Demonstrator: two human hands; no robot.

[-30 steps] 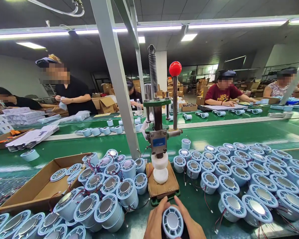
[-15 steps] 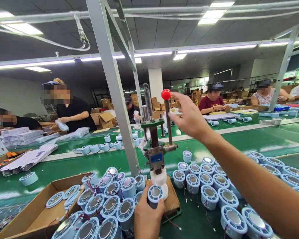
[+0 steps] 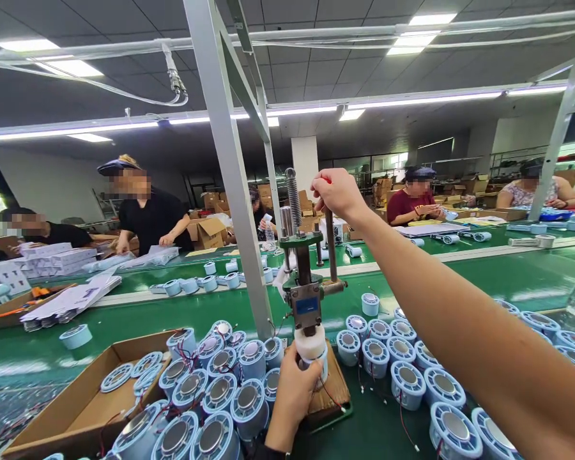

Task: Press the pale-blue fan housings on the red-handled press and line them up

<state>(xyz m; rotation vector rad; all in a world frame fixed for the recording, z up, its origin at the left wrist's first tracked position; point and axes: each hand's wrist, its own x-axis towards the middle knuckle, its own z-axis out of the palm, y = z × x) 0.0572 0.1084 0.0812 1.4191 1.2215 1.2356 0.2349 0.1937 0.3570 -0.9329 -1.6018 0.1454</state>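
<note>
A hand-lever press [image 3: 306,303] stands in front of me on a wooden base block [image 3: 335,383]. Its white plastic head [image 3: 310,344] sits right on top of a light-blue round motor housing [image 3: 322,369]. My left hand [image 3: 291,391] is wrapped around that housing from the left, and a thin wire trails out to its right. Up high, my right hand [image 3: 338,191] is closed over the red knob of the press lever [image 3: 331,246]; the fingers cover most of the knob. The lever stands nearly upright.
Many blue housings with metal discs crowd both sides: a left group [image 3: 220,396] and a right group [image 3: 407,383]. A cardboard box [image 3: 57,418] with blue rings lies at left. A grey post [image 3: 239,211] rises behind the housings. Several co-workers sit or stand across the green conveyor [image 3: 163,313].
My left hand has pushed the housing back under the white press head. My right hand, open beside the red knob before, has closed over it. The view has shifted slightly.
</note>
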